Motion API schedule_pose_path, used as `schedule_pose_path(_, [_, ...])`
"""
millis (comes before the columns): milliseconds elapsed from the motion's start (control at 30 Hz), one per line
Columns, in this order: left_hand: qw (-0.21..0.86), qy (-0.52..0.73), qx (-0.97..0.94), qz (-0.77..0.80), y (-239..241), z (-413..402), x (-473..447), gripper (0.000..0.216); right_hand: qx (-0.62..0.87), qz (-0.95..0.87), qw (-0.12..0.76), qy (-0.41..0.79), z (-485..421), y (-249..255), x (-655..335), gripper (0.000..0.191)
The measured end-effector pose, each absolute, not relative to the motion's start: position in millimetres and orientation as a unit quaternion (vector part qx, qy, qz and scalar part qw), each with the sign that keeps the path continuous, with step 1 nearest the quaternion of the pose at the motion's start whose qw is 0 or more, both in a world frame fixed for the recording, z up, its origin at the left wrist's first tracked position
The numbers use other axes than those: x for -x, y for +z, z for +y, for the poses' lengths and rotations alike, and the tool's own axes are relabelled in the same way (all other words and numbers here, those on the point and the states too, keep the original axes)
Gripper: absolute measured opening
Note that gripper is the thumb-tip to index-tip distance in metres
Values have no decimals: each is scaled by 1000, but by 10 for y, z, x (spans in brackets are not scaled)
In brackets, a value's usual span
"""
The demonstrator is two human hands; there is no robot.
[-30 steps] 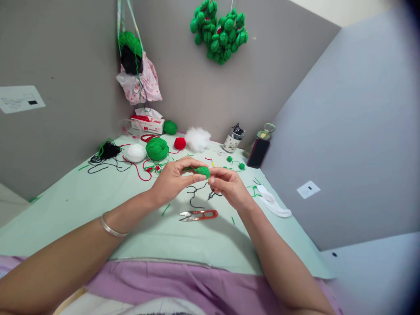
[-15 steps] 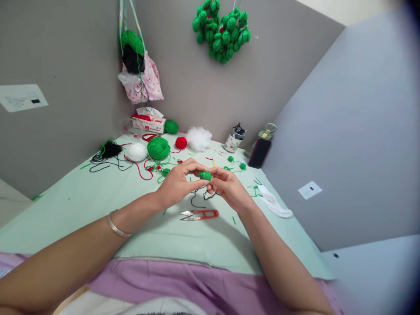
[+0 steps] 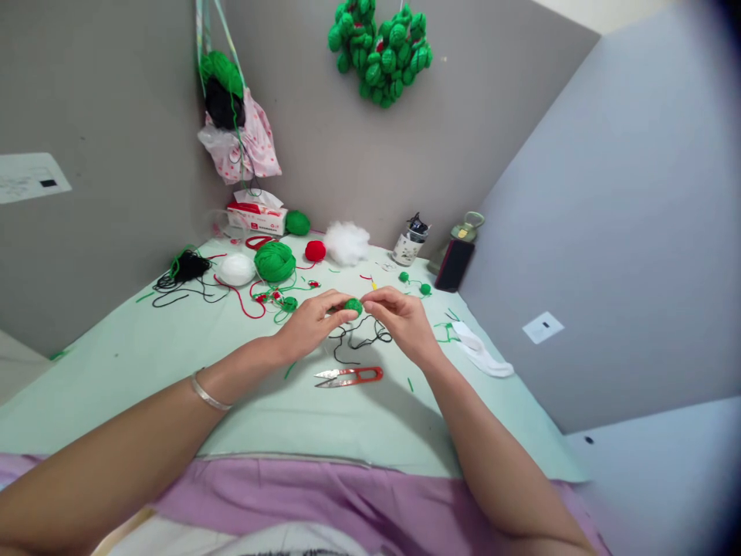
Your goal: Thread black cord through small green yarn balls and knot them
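Observation:
Between thumb and fingers, my left hand (image 3: 309,324) holds a small green crocheted ball (image 3: 353,306). My right hand (image 3: 402,318) is closed in a pinch just right of the ball; what its fingertips grip, if anything, is too small to make out. Black yarn strands (image 3: 362,336) lie loosely on the table under both hands. Nearer to me are thread snips (image 3: 350,377) with an orange-red handle, blades pointing left. Beyond my right hand lies a tool with a yellow part (image 3: 373,285), partly hidden.
Yarn balls in green (image 3: 275,262), white (image 3: 237,269) and red (image 3: 316,251) stand at the back left, near a tissue box (image 3: 258,218) and white stuffing (image 3: 347,243). At the back right are a pen jar (image 3: 409,245) and a phone (image 3: 455,265). White cloth (image 3: 480,351) lies right.
My right hand has moved off the green ball, leaving a small gap. The ball is turned in my left fingers, and the whole view has shifted slightly.

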State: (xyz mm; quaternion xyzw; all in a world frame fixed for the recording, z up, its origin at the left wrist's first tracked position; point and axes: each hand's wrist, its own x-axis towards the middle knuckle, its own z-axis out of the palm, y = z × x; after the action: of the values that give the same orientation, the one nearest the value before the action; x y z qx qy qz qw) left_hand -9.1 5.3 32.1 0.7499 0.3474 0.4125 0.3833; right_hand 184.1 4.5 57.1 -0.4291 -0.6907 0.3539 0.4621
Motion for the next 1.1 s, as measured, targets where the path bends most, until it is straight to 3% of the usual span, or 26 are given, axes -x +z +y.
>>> schedule_pose_path(300, [430, 360, -759, 330, 352, 34, 57, 27, 420, -678, 485, 359, 12, 611, -1793, 16])
schedule_pose_path(433, [547, 313, -715, 303, 377, 77, 110, 32, 417, -578, 612, 342, 159, 719, -2063, 17])
schedule_pose_path(533, [639, 302, -655, 269, 374, 101, 123, 32, 376, -478, 666, 432, 226, 802, -2232, 23])
schedule_pose_path(667, [700, 309, -601, 229, 385, 106, 132, 32, 326, -469, 551, 608, 176, 806, -2146, 26])
schedule_pose_path(733, [703, 324, -590, 230, 417, 118, 170, 32, 311, -500, 495, 639, 197, 775, -2128, 23])
schedule_pose_path(800, [698, 349, -579, 236, 462, 148, 235, 28, 322, -503, 511, 619, 296, 742, -2271, 23])
schedule_pose_path(933, [683, 404, -555, 250, 537, 232, 374, 24, 388, -387, 654, 521, 576, 685, -2972, 28])
schedule_pose_path(1100, [668, 396, -565, 278, 550, 226, 381, 33, 407, -377, 663, 503, 732, 624, -3380, 35])
